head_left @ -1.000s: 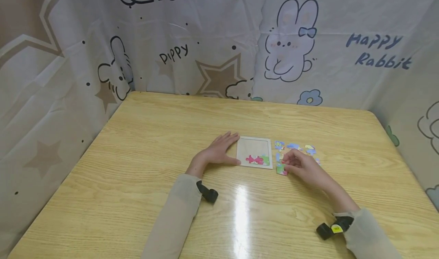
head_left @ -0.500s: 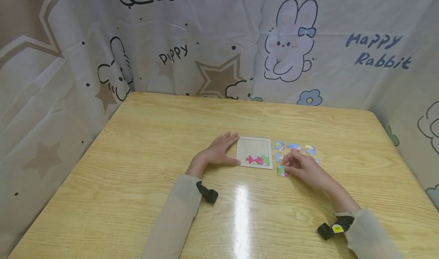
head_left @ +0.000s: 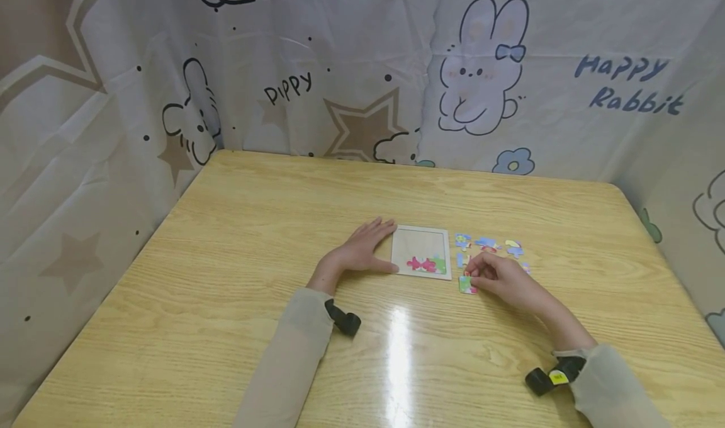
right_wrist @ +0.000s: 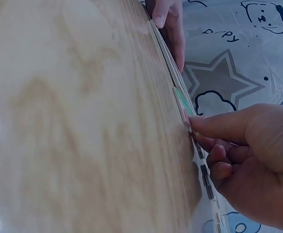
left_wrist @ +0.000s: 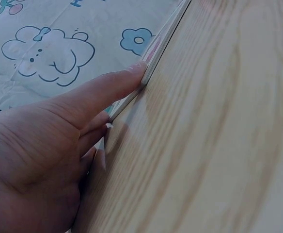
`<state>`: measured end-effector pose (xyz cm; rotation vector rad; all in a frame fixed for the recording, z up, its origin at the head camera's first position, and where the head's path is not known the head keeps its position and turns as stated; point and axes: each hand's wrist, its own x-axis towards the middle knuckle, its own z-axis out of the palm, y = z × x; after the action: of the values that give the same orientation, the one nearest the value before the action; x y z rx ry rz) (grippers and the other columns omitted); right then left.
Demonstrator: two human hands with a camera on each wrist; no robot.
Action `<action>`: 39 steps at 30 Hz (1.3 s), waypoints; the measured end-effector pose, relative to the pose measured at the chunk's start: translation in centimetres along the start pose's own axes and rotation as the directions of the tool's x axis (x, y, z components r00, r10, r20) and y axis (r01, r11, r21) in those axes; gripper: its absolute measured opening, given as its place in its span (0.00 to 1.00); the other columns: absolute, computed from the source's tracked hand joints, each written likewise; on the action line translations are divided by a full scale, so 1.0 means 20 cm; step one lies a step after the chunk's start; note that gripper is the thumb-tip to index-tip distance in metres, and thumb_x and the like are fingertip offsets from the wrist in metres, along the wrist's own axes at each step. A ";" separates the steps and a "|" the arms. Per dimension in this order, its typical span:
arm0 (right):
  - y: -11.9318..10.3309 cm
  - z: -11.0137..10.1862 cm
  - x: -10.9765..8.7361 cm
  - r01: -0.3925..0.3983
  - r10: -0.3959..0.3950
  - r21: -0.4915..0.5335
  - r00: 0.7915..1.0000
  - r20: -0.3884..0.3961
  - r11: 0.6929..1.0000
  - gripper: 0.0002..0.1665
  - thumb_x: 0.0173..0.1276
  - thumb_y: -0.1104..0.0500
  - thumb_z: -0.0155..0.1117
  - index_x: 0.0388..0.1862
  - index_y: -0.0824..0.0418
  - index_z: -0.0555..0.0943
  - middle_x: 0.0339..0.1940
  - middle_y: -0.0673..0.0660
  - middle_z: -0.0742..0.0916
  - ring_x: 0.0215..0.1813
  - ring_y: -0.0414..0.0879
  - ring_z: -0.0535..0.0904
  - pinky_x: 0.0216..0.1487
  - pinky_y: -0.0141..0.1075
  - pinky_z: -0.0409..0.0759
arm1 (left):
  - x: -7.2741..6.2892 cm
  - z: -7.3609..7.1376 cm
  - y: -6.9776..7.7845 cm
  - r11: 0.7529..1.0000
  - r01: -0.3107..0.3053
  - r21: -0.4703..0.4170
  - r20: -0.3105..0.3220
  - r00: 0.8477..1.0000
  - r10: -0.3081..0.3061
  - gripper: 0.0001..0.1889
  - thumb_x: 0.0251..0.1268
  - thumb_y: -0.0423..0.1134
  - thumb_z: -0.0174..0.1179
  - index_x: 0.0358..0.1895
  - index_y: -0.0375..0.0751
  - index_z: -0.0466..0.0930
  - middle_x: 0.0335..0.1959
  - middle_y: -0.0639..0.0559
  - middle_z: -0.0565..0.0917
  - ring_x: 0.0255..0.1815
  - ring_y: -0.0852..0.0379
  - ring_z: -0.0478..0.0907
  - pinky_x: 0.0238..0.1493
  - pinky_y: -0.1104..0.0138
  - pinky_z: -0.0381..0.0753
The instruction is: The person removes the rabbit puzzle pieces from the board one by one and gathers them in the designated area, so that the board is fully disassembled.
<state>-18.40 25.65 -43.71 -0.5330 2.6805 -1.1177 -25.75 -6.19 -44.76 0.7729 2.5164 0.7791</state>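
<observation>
- Two hands of mine lie on the wooden table (head_left: 226,239) in the head view. My left hand (head_left: 362,252) lies flat with straight fingers, its thumb and fingertips against the left edge of the puzzle tray (head_left: 420,252), which holds a few pink and green pieces along its near edge.
- Just right of the tray, my right hand (head_left: 498,275) curls over the loose puzzle pieces (head_left: 489,245) and touches a green and pink piece (head_left: 467,284) at the tray's near right corner.
- Left wrist view: my left hand (left_wrist: 49,145) is relaxed and open, thumb tip pressed to the tray's edge (left_wrist: 161,48).
- Right wrist view: my right hand (right_wrist: 248,155) has its fingers curled, thumb tip on the green and pink piece (right_wrist: 181,103); whether it truly pinches the piece I cannot tell.
</observation>
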 end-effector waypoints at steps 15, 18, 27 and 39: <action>-0.05 0.05 0.11 0.075 -0.075 -0.009 0.997 0.022 0.997 0.14 0.68 0.64 0.64 0.51 0.66 0.76 0.41 0.58 0.83 0.36 0.37 0.74 0.33 0.27 0.78 | 0.00 0.00 0.00 1.000 0.004 0.003 -0.001 1.000 -0.004 0.49 0.60 0.56 0.65 0.79 0.48 0.47 0.82 0.54 0.46 0.84 0.53 0.33 0.84 0.57 0.32; -0.07 0.07 0.16 0.094 -0.094 -0.001 0.995 0.041 0.996 0.14 0.67 0.64 0.64 0.51 0.65 0.76 0.39 0.57 0.83 0.35 0.37 0.74 0.32 0.27 0.77 | 0.00 0.00 -0.01 1.000 -0.001 0.012 0.002 1.000 0.001 0.49 0.60 0.56 0.65 0.79 0.47 0.46 0.82 0.53 0.45 0.84 0.52 0.33 0.84 0.56 0.32; -0.13 0.11 0.27 0.163 -0.162 -0.010 0.984 0.080 0.987 0.15 0.67 0.63 0.65 0.51 0.63 0.78 0.42 0.57 0.84 0.37 0.41 0.73 0.36 0.28 0.75 | 0.00 -0.01 0.00 0.999 -0.013 0.036 0.001 1.000 0.013 0.49 0.61 0.56 0.65 0.79 0.46 0.46 0.82 0.52 0.45 0.84 0.51 0.34 0.84 0.56 0.32; -0.15 0.14 0.33 0.184 -0.182 0.010 0.960 0.212 0.983 0.14 0.70 0.66 0.60 0.54 0.63 0.77 0.45 0.59 0.79 0.40 0.43 0.69 0.40 0.29 0.72 | -0.01 -0.01 0.00 0.999 -0.014 0.033 0.002 1.000 0.014 0.49 0.61 0.56 0.64 0.79 0.46 0.46 0.82 0.51 0.46 0.84 0.51 0.34 0.84 0.55 0.33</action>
<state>-22.76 19.22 -43.72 -0.8655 2.4932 -1.0268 -25.70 -6.28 -44.58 0.8030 2.5306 0.7432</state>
